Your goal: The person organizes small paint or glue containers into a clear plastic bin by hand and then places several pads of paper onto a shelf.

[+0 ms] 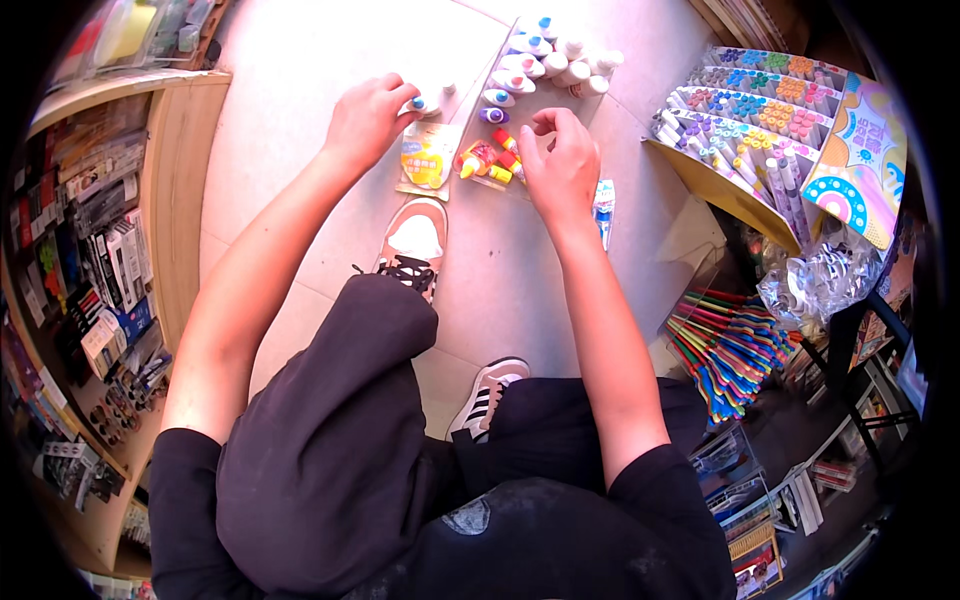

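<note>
My left hand (pixel 369 124) is at a white bottle with a blue cap (pixel 421 105) on the floor. Thumb and index finger lie on either side of the cap; whether they grip it is unclear. A clear plastic tray (pixel 486 84) holds several white bottles (pixel 526 66), some with coloured caps, plus a purple-capped bottle (pixel 493 115). Over its near part hovers my right hand (pixel 561 161), fingers curled, thumb apart, nothing visible in it. Beside it in the tray lie an orange bottle with a yellow tip (pixel 477 159) and red-and-yellow glue sticks (pixel 511 156).
A yellow-printed packet (pixel 425 161) lies left of the tray, a blue-and-white package (pixel 604 210) to the right. A marker display (pixel 757 120) and a fan of colourful items (pixel 739 349) stand at right. A wooden shelf (pixel 184 187) with boxed goods lines the left.
</note>
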A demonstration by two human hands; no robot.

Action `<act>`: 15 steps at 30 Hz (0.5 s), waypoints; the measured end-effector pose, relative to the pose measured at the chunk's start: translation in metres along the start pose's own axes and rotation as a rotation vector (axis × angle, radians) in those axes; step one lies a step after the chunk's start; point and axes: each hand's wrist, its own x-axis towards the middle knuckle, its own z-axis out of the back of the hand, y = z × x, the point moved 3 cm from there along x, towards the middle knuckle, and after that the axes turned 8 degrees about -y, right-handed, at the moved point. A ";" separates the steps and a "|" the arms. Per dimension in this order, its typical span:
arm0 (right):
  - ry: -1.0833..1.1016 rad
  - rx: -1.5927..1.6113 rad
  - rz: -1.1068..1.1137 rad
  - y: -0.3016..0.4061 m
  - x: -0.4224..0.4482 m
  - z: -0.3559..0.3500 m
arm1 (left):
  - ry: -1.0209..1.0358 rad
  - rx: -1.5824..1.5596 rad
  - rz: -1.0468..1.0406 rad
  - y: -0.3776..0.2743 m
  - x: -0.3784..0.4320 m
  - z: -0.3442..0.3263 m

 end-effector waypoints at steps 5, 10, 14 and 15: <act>0.003 0.056 0.020 0.019 -0.005 0.004 | -0.034 -0.169 0.167 -0.001 -0.011 0.008; 0.111 0.270 0.054 0.053 -0.008 0.022 | -0.163 -0.405 0.080 -0.047 -0.007 0.059; 0.225 0.254 0.135 0.062 -0.006 0.039 | -0.014 -0.649 -0.038 -0.095 0.002 0.071; 0.211 0.160 0.234 0.060 -0.005 0.045 | -0.019 -0.654 -0.042 -0.097 0.004 0.069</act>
